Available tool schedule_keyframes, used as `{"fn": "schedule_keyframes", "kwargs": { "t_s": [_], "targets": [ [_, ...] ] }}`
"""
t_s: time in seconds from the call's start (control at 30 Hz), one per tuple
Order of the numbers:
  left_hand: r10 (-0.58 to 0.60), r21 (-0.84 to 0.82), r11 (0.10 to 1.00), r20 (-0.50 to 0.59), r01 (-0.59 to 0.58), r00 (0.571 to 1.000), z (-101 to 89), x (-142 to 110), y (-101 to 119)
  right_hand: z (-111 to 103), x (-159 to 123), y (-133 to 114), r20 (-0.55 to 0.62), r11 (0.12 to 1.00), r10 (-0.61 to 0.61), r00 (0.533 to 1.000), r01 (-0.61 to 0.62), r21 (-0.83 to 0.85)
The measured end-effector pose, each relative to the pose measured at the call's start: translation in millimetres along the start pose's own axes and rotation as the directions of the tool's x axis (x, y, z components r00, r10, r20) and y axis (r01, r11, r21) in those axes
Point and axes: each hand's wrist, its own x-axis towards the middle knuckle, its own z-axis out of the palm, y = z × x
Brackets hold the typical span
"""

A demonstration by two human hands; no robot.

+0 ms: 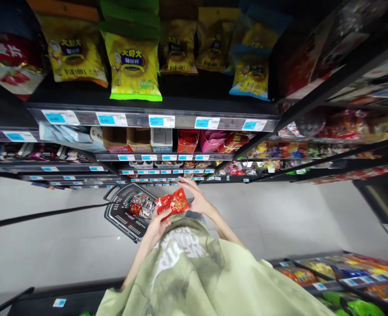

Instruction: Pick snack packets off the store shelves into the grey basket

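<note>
My left hand (160, 223) is closed on red snack packets (178, 202), its thumb laid across their lower edge. They look like two small glossy bags side by side, one with food pictured on the front. At their right edge is my right hand (197, 198), open with its fingers stretched forward; whether it touches the packets I cannot tell. Just left of my hands, a black shopping basket (119, 221) stands on the floor with several packaged goods (141, 205) inside. My left hand partly covers the basket's right side.
Ahead rises a shelf unit (154, 110) with yellow snack bags (133, 66) on its upper shelf. Lower down are open cartons, including one of red packets (188, 141). A black strap (49, 213) runs left from the basket. Behind me is another stocked shelf (325, 285).
</note>
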Motion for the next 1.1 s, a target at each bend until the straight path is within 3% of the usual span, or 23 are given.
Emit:
{"fn": "schedule_keyframes", "kwargs": {
  "t_s": [0.1,0.17,0.23,0.3,0.4,0.57,0.73,0.9,1.1],
  "targets": [
    [-0.101,-0.001,0.995,0.111,0.102,0.989,0.7,-1.1,-0.1,-9.4,5.9,-6.5,0.204,0.991,-0.109,0.973,0.123,-0.057],
    [-0.078,-0.059,0.994,0.186,0.090,0.980,2.7,2.1,-0.1,-9.3,5.8,-9.7,0.274,0.995,-0.091,0.957,0.100,-0.021],
    [-0.005,-0.103,0.994,0.205,0.027,0.979,3.8,8.1,-0.6,-6.0,4.0,-11.1,0.240,1.000,0.027,0.970,-0.029,0.006],
    [0.101,-0.093,0.992,0.156,-0.087,0.983,2.9,14.5,-1.8,-2.0,2.5,-10.5,0.125,0.980,0.189,0.974,-0.195,0.039],
    [0.209,-0.012,0.978,0.103,-0.209,0.972,-0.6,18.7,-3.5,0.3,2.7,-6.4,-0.006,0.932,0.336,0.942,-0.332,0.147],
    [0.153,0.206,0.962,0.141,-0.180,0.978,-1.2,9.1,-6.2,-3.9,4.0,8.1,0.017,0.909,0.362,0.932,-0.357,0.217],
    [0.093,0.228,0.965,0.174,-0.132,0.980,0.1,4.0,-8.5,-0.3,-1.2,27.0,0.091,0.812,0.510,0.856,-0.513,0.277],
    [0.105,0.240,0.961,0.144,-0.138,0.984,0.0,6.0,-9.8,2.3,-2.8,33.5,0.039,0.870,0.439,0.898,-0.435,0.232],
    [0.160,0.274,0.941,0.153,-0.197,0.975,2.2,7.7,-10.8,2.9,-3.1,36.7,0.043,0.870,0.447,0.894,-0.446,0.210]
  ]
}}
